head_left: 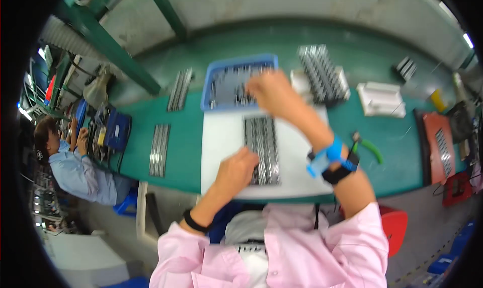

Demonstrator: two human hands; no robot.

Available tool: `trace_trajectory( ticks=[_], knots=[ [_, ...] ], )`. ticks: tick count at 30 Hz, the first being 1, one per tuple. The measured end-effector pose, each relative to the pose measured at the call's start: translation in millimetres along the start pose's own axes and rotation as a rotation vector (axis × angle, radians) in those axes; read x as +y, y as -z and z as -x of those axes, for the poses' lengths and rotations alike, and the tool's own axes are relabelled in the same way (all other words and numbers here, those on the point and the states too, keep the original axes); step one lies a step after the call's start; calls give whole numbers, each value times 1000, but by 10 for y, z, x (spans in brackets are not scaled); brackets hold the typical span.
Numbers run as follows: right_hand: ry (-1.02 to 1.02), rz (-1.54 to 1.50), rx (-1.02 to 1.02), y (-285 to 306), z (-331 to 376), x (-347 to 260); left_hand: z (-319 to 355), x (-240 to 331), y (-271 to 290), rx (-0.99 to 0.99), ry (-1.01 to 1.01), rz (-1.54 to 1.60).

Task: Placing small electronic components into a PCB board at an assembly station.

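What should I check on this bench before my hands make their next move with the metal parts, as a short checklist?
1. Left hand rests on the lower end of the row of small grey metal parts: ok.
2. That row lies on the white rectangular mat, inside its edges: ok.
3. Right hand is raised over the blue plastic tray, at its near right corner: ok.
4. Whether the right hand holds a part: cannot tell, blurred.
5. Blue wrist strap sits on the right wrist: ok.
6. Green-handled pliers lie on the green bench top, off the mat: ok.
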State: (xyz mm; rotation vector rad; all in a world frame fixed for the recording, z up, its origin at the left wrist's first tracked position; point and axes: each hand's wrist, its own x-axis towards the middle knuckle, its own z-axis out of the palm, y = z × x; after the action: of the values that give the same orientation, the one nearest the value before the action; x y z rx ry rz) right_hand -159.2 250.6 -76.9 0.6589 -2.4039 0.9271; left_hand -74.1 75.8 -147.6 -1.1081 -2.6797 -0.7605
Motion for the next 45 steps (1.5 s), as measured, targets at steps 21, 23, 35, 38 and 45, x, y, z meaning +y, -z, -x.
trace_trajectory(
  ticks=[21, 23, 35, 38, 45],
  knots=[
    [-681, -307, -106, -4, 1741, -555, 27, -173, -206, 102, -131, -142],
    [-480, -169, -19, -123, 1711, -493, 16, -194, -217, 98, -126, -145],
    [-447, 11, 123, -400, 1766, -514, 142, -143, -299, 99, -169, -33],
    [-392, 92, 83, -417, 1710, -491, 98, -260, -268, 136, -210, -66],
    [-372, 69, 23, -379, 1546, -404, -12, -288, 468, -161, -81, 58]
  ],
)
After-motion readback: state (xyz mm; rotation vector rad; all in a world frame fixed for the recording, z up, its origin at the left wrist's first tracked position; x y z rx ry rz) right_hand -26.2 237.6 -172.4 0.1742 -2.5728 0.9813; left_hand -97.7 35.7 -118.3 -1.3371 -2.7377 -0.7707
